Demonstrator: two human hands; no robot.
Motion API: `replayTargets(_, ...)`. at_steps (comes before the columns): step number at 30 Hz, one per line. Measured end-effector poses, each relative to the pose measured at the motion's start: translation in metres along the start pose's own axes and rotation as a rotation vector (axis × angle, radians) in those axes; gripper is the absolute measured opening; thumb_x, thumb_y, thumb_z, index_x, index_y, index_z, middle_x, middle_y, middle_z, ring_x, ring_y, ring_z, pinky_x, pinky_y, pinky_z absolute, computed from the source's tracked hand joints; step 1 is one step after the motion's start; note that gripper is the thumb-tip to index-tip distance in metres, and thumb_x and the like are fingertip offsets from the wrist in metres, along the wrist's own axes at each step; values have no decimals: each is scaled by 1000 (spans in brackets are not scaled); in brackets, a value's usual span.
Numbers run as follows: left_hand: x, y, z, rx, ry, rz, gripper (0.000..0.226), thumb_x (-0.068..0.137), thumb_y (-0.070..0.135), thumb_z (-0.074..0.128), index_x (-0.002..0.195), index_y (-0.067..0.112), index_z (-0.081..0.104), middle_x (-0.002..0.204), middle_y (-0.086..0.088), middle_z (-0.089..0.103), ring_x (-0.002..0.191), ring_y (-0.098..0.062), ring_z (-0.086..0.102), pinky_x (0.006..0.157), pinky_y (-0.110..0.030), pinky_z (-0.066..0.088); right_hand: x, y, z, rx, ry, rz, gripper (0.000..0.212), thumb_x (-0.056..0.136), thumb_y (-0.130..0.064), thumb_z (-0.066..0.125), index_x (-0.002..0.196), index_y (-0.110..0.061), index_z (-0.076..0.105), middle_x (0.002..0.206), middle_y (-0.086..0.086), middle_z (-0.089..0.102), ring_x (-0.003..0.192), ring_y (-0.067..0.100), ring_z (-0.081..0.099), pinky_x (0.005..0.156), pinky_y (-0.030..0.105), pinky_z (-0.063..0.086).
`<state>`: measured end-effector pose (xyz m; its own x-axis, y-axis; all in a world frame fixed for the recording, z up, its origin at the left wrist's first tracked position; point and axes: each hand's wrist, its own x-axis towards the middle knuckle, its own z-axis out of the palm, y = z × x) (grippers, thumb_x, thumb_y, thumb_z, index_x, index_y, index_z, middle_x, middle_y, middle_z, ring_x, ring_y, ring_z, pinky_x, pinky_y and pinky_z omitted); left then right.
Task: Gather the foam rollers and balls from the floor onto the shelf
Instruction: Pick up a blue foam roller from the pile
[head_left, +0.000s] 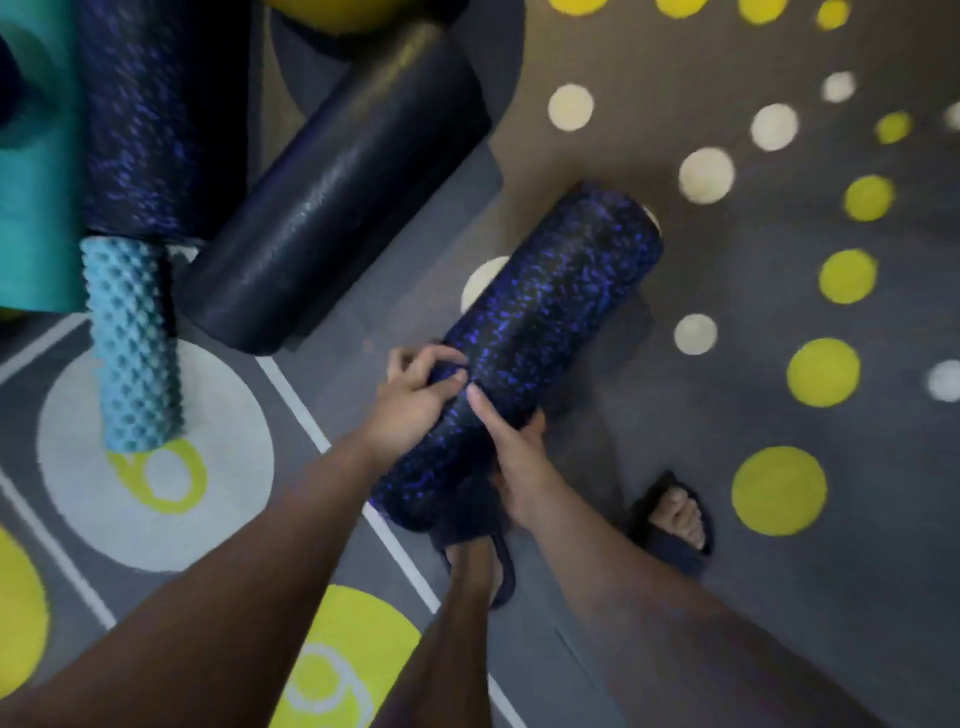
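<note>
Rollers sit at the left: a bumpy light-blue roller (132, 348) and a smooth black roller (332, 197). Next, the left hand (415, 395) and the right hand (517, 457) both curl tight round the near end of a blue-speckled roller (550, 322), which points out over the dotted floor (779, 312). I think this is the carrying step. Next comes a steady lift to the shelf, which I cannot see.
</note>
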<state>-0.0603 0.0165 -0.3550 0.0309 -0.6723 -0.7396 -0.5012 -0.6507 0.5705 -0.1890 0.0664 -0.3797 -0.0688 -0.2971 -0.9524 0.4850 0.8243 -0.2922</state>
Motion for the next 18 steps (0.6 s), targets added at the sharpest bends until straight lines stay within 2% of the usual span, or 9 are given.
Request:
replayTargets(2, -6, 54, 28, 17, -145, 31, 22, 90, 35, 64, 107, 49, 62, 123, -1, 48, 129, -14, 43, 121, -32, 23, -22, -31, -32, 65, 178, -74, 123, 34, -56, 101, 140, -31, 45, 125, -1, 71, 107, 19, 73, 94, 49, 59)
replayTargets(4, -14, 117, 58, -67, -265, 51, 33, 94, 14, 63, 122, 31, 61, 125, -10, 52, 126, -21, 52, 111, -25, 37, -38, -74, -76, 113, 269, -149, 113, 34, -50, 102, 134, -23, 55, 119, 1, 74, 104, 21, 74, 91, 49, 60)
replayTargets(6, -19, 176, 91, -197, -377, 34, 37, 96, -1, 55, 132, 7, 55, 110, -8, 59, 100, -13, 65, 83, -14, 51, -53, -125, -126, 122, 314, -194, 104, 37, -50, 103, 128, -20, 61, 117, 4, 75, 101, 25, 75, 85, 49, 62)
replayTargets(7, -22, 203, 111, -254, -401, 20, 36, 98, -3, 51, 134, 3, 51, 106, -7, 61, 86, -9, 66, 67, -12, 51, -59, -150, -153, 74, 370, -212, 105, 39, -52, 102, 130, -20, 60, 119, 4, 74, 102, 25, 74, 85, 46, 62)
replayTargets(9, -35, 254, 151, -339, -449, -25, 33, 101, 2, 50, 133, 8, 49, 104, -8, 65, 70, -7, 67, 51, -12, 49, -70, -197, -205, -49, 549, -283, 114, 40, -56, 98, 136, -21, 50, 126, 0, 67, 110, 22, 68, 93, 40, 58)
replayTargets(12, -37, 314, 214, -454, -506, 25, 31, 104, 4, 46, 131, 20, 47, 96, -3, 66, 60, -1, 68, 51, -14, 51, -79, -258, -274, -132, 748, -459, 114, 42, -57, 92, 140, -23, 44, 131, 0, 58, 120, 21, 62, 106, 43, 51)
replayTargets(14, -27, 329, 243, -449, -425, 69, 35, 103, 6, 48, 134, 22, 48, 101, -4, 68, 77, -6, 71, 64, -17, 52, -85, -284, -307, -236, 806, -538, 97, 58, -43, 84, 144, -20, 44, 133, 1, 59, 124, 23, 62, 108, 43, 48)
replayTargets(16, -22, 325, 250, -385, -311, 111, 44, 101, 12, 53, 143, 24, 48, 118, -6, 68, 103, -16, 66, 80, -24, 49, -88, -292, -329, -371, 840, -496, 84, 76, -29, 78, 150, -12, 41, 143, 10, 54, 132, 29, 54, 111, 42, 43)
replayTargets(18, -36, 310, 229, -356, -266, 93, 46, 102, 13, 51, 147, 24, 45, 122, -1, 65, 105, -18, 62, 75, -24, 48, -93, -280, -329, -441, 856, -432, 68, 87, -20, 72, 148, -8, 44, 144, 17, 52, 134, 35, 49, 109, 41, 40)
